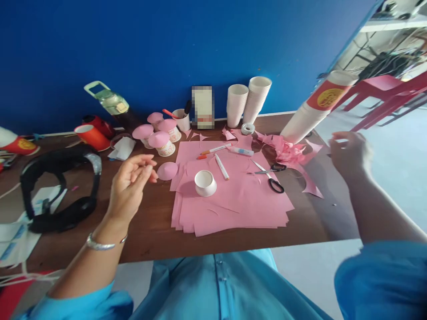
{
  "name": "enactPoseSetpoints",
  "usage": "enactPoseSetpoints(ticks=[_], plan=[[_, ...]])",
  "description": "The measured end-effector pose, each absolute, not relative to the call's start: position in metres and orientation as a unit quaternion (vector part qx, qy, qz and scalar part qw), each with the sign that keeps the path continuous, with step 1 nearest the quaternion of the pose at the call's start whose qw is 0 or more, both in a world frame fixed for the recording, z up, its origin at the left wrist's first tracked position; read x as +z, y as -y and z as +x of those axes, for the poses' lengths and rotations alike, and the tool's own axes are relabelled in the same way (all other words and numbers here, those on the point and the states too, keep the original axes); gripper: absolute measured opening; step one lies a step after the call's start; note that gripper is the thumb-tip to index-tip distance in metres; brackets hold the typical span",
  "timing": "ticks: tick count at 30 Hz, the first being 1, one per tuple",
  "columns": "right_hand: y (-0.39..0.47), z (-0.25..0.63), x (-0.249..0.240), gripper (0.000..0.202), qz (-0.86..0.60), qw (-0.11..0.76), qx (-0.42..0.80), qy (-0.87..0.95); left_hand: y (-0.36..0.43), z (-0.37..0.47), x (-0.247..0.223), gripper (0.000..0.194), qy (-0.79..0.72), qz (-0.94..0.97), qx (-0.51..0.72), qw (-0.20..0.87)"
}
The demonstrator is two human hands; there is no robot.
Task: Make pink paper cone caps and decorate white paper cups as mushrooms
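My left hand [133,184] hovers over the table's left part, close to a flat pink paper cone [167,170]. Its fingers are loosely curled, with nothing visible in them. Out past the table's right edge is my right hand [352,153], bent at the fingers and blurred; whether it holds anything is unclear. Between them a short white paper cup [205,183] stands on a stack of pink paper sheets [233,215]. Black-handled scissors [268,174], a white marker [221,166], an orange marker [216,149] and a glue tube [240,151] lie on the sheets.
Several cups with pink cone tops [162,144] stand back left, by a bottle [113,102]. Stacked white cups [237,106], a tape roll [247,129] and pink scraps [288,151] are back right. A black headset-like band [60,222] lies left. A blue wall [150,44] rises behind.
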State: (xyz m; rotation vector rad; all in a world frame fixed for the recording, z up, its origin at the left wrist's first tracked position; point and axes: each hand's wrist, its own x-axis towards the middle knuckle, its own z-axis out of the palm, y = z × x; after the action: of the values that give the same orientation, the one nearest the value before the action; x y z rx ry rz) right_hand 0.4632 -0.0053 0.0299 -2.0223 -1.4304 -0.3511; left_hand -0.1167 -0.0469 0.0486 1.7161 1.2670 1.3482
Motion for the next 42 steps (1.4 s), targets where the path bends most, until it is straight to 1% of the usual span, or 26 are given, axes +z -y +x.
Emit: enactPoseSetpoints(ticks=[1, 2, 4, 5, 6, 8, 10, 13, 15, 20, 22, 24, 26, 28, 29, 30, 32, 34, 35, 38, 41, 42], plan=[[0.015, 0.453, 0.036, 0.004, -0.778, 0.325, -0.161, 0.512, 0.044, -0.114, 0.051, 0.029, -0.484, 0.632, 0.513, 0.322], [0.026, 0.440, 0.043, 0.008, -0.759, 0.335, -0.174, 0.530, 0.042, -0.110, 0.054, 0.035, -0.482, 0.630, 0.514, 0.327], [0.044, 0.402, 0.056, 0.013, -0.669, 0.352, -0.188, 0.627, 0.036, -0.101, 0.059, 0.040, -0.478, 0.641, 0.502, 0.329], [0.051, 0.380, 0.062, 0.015, -0.606, 0.347, -0.192, 0.689, 0.034, -0.096, 0.062, 0.041, -0.477, 0.647, 0.492, 0.334], [0.055, 0.356, 0.065, 0.016, -0.547, 0.330, -0.202, 0.742, 0.031, -0.091, 0.064, 0.041, -0.472, 0.653, 0.485, 0.340], [0.055, 0.310, 0.067, 0.026, -0.448, 0.254, -0.216, 0.829, 0.027, -0.080, 0.066, 0.042, -0.461, 0.663, 0.471, 0.355], [0.044, 0.272, 0.061, 0.034, -0.379, 0.161, -0.214, 0.886, 0.025, -0.070, 0.067, 0.040, -0.460, 0.663, 0.448, 0.385], [0.021, 0.237, 0.042, 0.038, -0.324, 0.061, -0.209, 0.921, 0.021, -0.061, 0.064, 0.044, -0.465, 0.638, 0.424, 0.444], [0.010, 0.226, 0.028, 0.036, -0.303, 0.035, -0.209, 0.929, 0.019, -0.058, 0.060, 0.050, -0.458, 0.620, 0.441, 0.460], [0.003, 0.230, 0.015, 0.030, -0.253, 0.060, -0.202, 0.944, 0.012, -0.056, 0.050, 0.056, -0.458, 0.593, 0.475, 0.462], [0.007, 0.238, 0.020, 0.020, -0.259, 0.108, -0.183, 0.942, 0.009, -0.055, 0.045, 0.059, -0.460, 0.580, 0.483, 0.468], [0.015, 0.245, 0.029, 0.004, -0.271, 0.239, -0.132, 0.923, 0.007, -0.054, 0.039, 0.059, -0.444, 0.577, 0.491, 0.477], [0.023, 0.246, 0.039, 0.010, -0.295, 0.395, -0.081, 0.866, 0.006, -0.053, 0.033, 0.057, -0.402, 0.587, 0.495, 0.499], [0.030, 0.239, 0.047, 0.016, -0.301, 0.545, 0.011, 0.783, 0.006, -0.054, 0.028, 0.057, -0.338, 0.612, 0.474, 0.536], [0.033, 0.234, 0.049, 0.017, -0.291, 0.589, 0.075, 0.750, 0.008, -0.055, 0.025, 0.061, -0.304, 0.630, 0.448, 0.557], [0.034, 0.228, 0.049, 0.015, -0.299, 0.611, 0.138, 0.720, 0.009, -0.055, 0.023, 0.066, -0.274, 0.649, 0.415, 0.576], [0.034, 0.217, 0.045, 0.009, -0.321, 0.627, 0.240, 0.668, 0.013, -0.056, 0.018, 0.083, -0.233, 0.688, 0.349, 0.592], [0.034, 0.210, 0.036, 0.008, -0.339, 0.626, 0.297, 0.637, 0.017, -0.054, 0.014, 0.095, -0.232, 0.723, 0.301, 0.576], [0.033, 0.209, 0.032, 0.009, -0.342, 0.622, 0.311, 0.632, 0.019, -0.053, 0.013, 0.095, -0.245, 0.738, 0.284, 0.561], [0.034, 0.212, 0.021, 0.010, -0.339, 0.615, 0.320, 0.636, 0.020, -0.048, 0.015, 0.077, -0.293, 0.739, 0.269, 0.544], [0.033, 0.219, 0.019, 0.005, -0.355, 0.623, 0.295, 0.632, 0.017, -0.043, 0.022, 0.067, -0.313, 0.662, 0.321, 0.601], [0.032, 0.220, 0.019, 0.007, -0.362, 0.624, 0.288, 0.630, 0.015, -0.041, 0.024, 0.066, -0.312, 0.635, 0.340, 0.619]])
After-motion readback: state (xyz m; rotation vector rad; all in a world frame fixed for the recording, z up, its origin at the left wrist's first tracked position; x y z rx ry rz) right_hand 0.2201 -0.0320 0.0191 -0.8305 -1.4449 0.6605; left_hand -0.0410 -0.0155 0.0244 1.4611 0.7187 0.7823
